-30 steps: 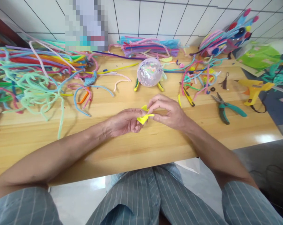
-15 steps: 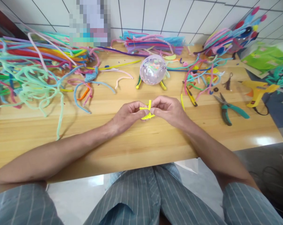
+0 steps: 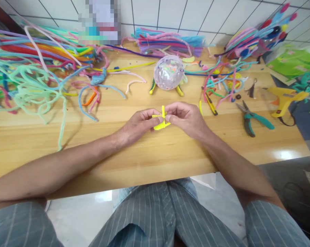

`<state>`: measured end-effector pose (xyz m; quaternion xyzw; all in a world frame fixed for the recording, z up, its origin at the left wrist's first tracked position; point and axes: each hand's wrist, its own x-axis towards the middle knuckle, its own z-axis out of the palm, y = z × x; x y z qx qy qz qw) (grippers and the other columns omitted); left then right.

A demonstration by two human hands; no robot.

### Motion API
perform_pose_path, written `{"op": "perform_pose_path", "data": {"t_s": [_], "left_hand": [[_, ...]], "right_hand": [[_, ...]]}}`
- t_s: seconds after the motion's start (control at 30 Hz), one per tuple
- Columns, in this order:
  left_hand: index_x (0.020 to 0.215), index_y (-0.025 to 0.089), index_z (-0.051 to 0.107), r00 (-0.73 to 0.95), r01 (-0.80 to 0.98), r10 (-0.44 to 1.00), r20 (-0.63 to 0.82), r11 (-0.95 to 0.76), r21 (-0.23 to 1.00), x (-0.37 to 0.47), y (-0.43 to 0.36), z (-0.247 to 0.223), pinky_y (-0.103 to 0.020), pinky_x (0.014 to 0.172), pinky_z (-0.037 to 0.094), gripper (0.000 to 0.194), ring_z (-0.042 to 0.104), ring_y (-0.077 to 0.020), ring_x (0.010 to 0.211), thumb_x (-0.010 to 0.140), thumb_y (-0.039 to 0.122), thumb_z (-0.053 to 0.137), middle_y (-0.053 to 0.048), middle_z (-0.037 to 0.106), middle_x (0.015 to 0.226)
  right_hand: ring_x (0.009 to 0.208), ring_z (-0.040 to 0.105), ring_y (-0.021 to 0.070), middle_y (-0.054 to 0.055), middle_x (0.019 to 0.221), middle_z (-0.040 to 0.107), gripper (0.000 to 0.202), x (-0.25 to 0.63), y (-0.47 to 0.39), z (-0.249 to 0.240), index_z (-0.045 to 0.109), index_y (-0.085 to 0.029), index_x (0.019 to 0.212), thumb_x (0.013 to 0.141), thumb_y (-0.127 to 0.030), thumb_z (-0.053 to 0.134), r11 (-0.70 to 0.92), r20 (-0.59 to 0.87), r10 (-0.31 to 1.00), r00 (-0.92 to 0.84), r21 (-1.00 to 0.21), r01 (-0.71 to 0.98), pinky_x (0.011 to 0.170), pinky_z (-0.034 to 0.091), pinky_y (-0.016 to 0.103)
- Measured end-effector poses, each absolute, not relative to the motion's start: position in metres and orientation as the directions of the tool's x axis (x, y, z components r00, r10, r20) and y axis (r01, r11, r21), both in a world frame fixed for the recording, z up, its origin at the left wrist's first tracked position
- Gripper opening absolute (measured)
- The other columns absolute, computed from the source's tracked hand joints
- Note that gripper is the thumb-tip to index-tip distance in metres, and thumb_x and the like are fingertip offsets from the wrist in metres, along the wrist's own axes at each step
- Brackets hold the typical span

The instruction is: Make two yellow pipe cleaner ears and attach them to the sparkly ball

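Observation:
Both hands meet over the middle of the wooden table, pinching a small bent piece of yellow pipe cleaner [image 3: 159, 126]. My left hand [image 3: 141, 124] grips its left side between thumb and fingers. From the right, my right hand [image 3: 186, 118] pinches it with thumb and forefinger, where one short end sticks up and another points right. The fingers partly hide the piece. Beyond the hands sits a clear ball with bright bits inside [image 3: 169, 72], resting between two dark green and yellow legs. A loose yellow strip [image 3: 200, 108] lies just behind my right hand.
Pliers [image 3: 255, 120], a yellow glue gun [image 3: 284, 101] and a yellow cutter knife [image 3: 211, 103] lie to the right. Tangled pale green pipe cleaners [image 3: 39, 92] spread at the left. A bundle of coloured pipe cleaners [image 3: 167, 43] lies along the tiled wall.
The yellow piece has turned slightly between the fingers, and more of its lower edge and right end shows. Both hands keep their pinch. The view has shifted a little.

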<state>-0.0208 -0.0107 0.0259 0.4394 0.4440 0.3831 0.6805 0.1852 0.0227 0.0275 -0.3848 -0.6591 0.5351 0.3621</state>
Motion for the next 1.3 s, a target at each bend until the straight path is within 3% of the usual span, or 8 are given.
{"op": "perform_pose_path", "data": {"t_s": [0.2, 0.47, 0.93, 1.17, 1.3], "left_hand": [[0.086, 0.019, 0.067, 0.366, -0.064, 0.892, -0.267, 0.310, 0.948, -0.0220, -0.0094, 0.0291, -0.022, 0.050, 0.031, 0.048, 0.042, -0.0076, 0.053, 0.069, 0.051, 0.098, 0.006, 0.054, 0.064], [0.089, 0.021, 0.066, 0.379, 0.023, 0.894, -0.240, 0.251, 0.968, -0.0261, -0.0093, 0.0251, -0.024, 0.048, 0.027, 0.051, 0.041, -0.0094, 0.049, 0.072, 0.060, 0.094, 0.007, 0.050, 0.055], [0.079, 0.021, 0.066, 0.328, -0.064, 0.910, -0.253, 0.288, 0.955, -0.0226, -0.0101, 0.0256, -0.025, 0.051, 0.029, 0.029, 0.044, -0.0100, 0.053, 0.077, 0.043, 0.084, 0.004, 0.055, 0.064], [0.075, 0.020, 0.066, 0.292, -0.005, 0.929, -0.226, 0.237, 0.971, -0.0214, -0.0122, 0.0278, -0.026, 0.053, 0.028, 0.022, 0.039, -0.0098, 0.054, 0.078, 0.038, 0.077, 0.005, 0.050, 0.059], [0.074, 0.020, 0.067, 0.250, -0.004, 0.946, -0.205, 0.213, 0.977, -0.0209, -0.0134, 0.0312, -0.026, 0.055, 0.031, 0.022, 0.041, -0.0102, 0.055, 0.076, 0.038, 0.079, 0.005, 0.052, 0.058]], "right_hand": [[0.061, 0.055, 0.0101, -0.003, 0.073, 0.069, 0.018, 0.1852, 0.0219, 0.0293, 0.077, -0.019, 0.094, 0.080, -0.029, 0.079, 0.153, 0.074, 0.894, -0.441, -0.977, 0.146, 0.055, 0.043, 0.024], [0.065, 0.058, 0.0115, -0.003, 0.075, 0.068, 0.018, 0.1842, 0.0218, 0.0284, 0.075, -0.019, 0.095, 0.080, -0.029, 0.078, 0.127, 0.056, 0.886, -0.460, -0.984, 0.126, 0.059, 0.046, 0.025], [0.067, 0.061, 0.0121, -0.001, 0.078, 0.071, 0.021, 0.1820, 0.0193, 0.0256, 0.075, -0.020, 0.097, 0.081, -0.032, 0.082, 0.147, 0.076, 0.894, -0.442, -0.981, 0.129, 0.064, 0.052, 0.026], [0.072, 0.062, 0.0140, 0.000, 0.081, 0.072, 0.018, 0.1826, 0.0177, 0.0246, 0.076, -0.020, 0.096, 0.087, -0.035, 0.081, 0.231, 0.132, 0.884, -0.449, -0.957, 0.174, 0.066, 0.051, 0.027], [0.074, 0.062, 0.0161, 0.001, 0.082, 0.071, 0.014, 0.1836, 0.0169, 0.0266, 0.077, -0.023, 0.091, 0.092, -0.036, 0.080, 0.403, 0.270, 0.858, -0.438, -0.881, 0.247, 0.069, 0.052, 0.031]]}}
